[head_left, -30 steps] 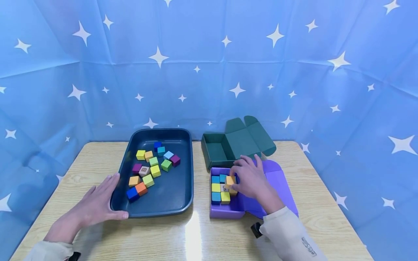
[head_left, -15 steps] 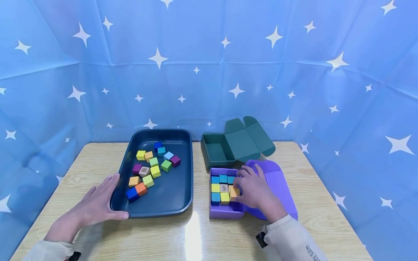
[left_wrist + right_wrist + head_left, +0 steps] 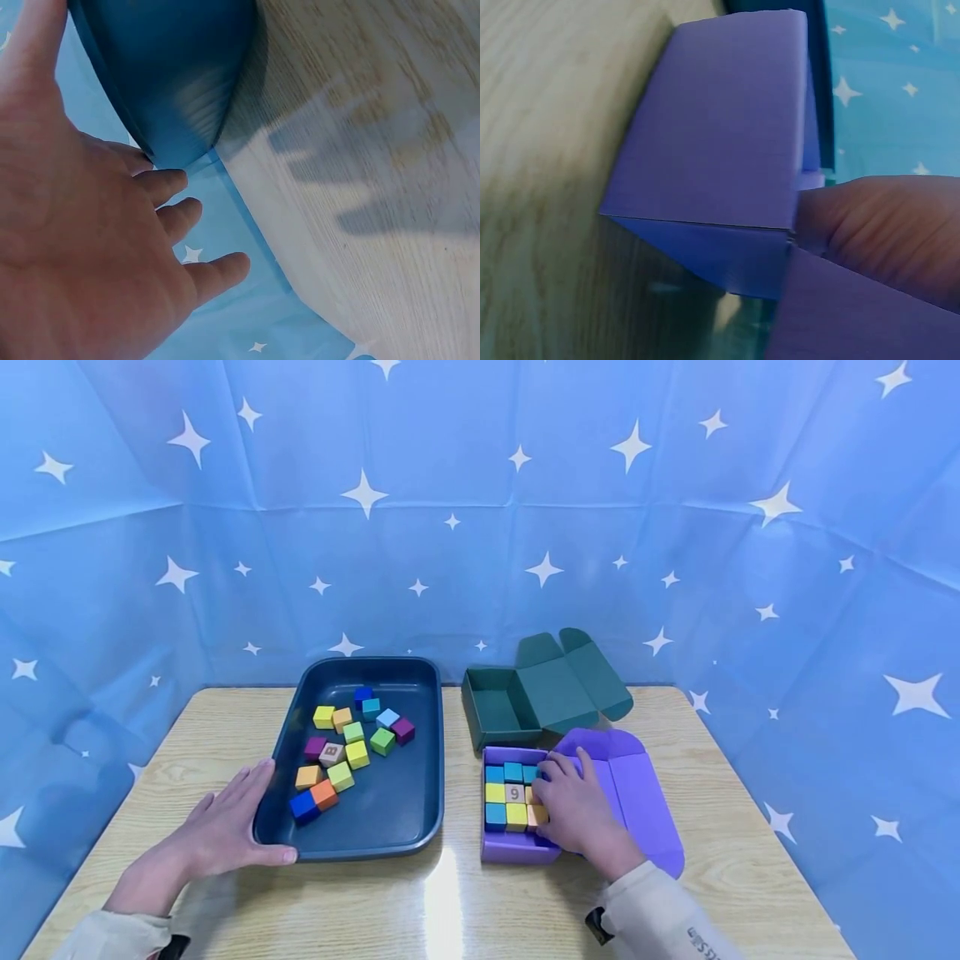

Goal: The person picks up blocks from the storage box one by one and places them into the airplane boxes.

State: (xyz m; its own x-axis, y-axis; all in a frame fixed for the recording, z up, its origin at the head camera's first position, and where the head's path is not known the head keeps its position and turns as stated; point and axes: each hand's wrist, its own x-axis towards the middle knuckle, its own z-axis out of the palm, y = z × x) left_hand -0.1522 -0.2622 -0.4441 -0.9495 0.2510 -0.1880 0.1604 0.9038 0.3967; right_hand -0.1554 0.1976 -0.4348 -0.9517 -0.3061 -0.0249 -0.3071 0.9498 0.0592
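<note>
Right hand (image 3: 576,806) at an orange, flat-faced cube (image 3: 536,817) in a lidded, purple cardboard box (image 3: 521,852).

The orange cube, pale on top and partly hidden by the hand, sits between 4 and 5 o'clock of a bare wooden cube (image 3: 514,793) marked with a 9-like figure, squarely beside a bright yellow cube (image 3: 516,815); whether the right fingers pinch it cannot be told. The left hand (image 3: 217,837), fingers spread, touches the rim of a dark-blue, round-cornered tray (image 3: 390,814) at 8 o'clock. A green cardboard box (image 3: 517,739) stands at 12 o'clock of the purple one.
</note>
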